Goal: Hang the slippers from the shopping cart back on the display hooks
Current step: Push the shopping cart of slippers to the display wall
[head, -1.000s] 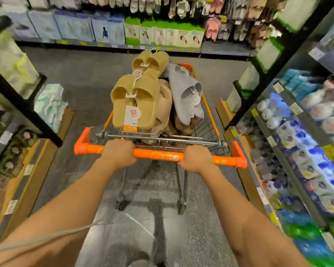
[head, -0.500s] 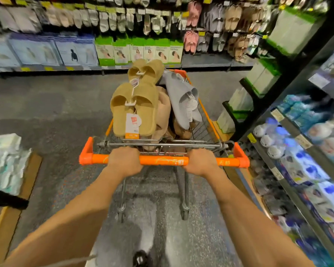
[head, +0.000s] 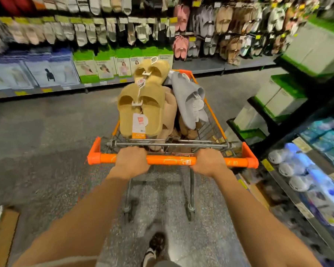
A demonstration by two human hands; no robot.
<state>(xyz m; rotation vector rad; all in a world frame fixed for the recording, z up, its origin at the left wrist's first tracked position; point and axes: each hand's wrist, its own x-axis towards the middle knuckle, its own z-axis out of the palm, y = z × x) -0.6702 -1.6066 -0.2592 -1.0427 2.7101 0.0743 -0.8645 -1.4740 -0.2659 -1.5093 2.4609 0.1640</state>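
A wire shopping cart with an orange handle stands in front of me. Piled in it are a tan slipper pair with a price tag, a second tan pair behind it, a beige pair and a grey pair on the right. My left hand grips the handle left of centre. My right hand grips it right of centre. Slippers on display hooks hang on the far wall, upper right.
Socks hang on hooks upper left, above boxed goods on a low shelf. A dark shelf rack with green-white boxes and blue packs lines the right side. Grey aisle floor lies left. My shoe shows below.
The cart has rolled forward toward the far wall. The slipper and sock display now appears larger and nearer. Both hands keep their grip on the handle.
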